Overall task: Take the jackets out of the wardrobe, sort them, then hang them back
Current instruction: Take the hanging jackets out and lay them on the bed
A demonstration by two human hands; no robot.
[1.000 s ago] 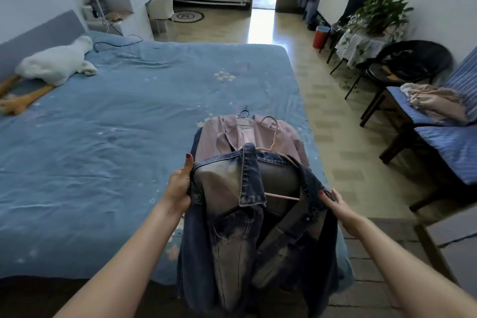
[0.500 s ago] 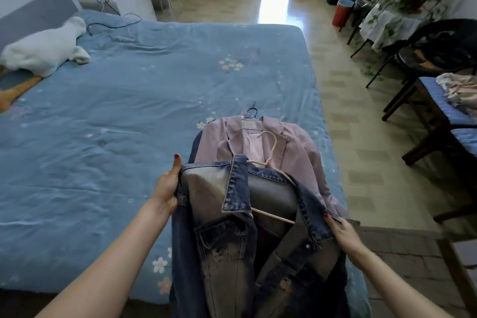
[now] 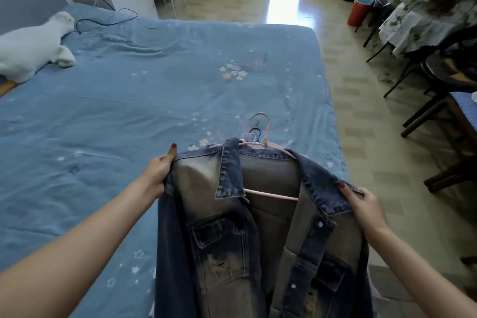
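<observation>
You hold the denim jacket (image 3: 258,227) by its two shoulders over the near edge of the bed (image 3: 129,116). Your left hand (image 3: 157,170) has its fingers clamped on the jacket's left shoulder, thumb on top of the seam. Your right hand (image 3: 364,204) has its fingers clamped on the jacket's right shoulder, just below the collar. The jacket hangs open at the front on a pink hanger (image 3: 265,142), whose hook points away from you beyond the collar and whose bar shows inside the jacket. A white plush toy (image 3: 31,46) lies at the far left of the bed, well apart from the jacket.
</observation>
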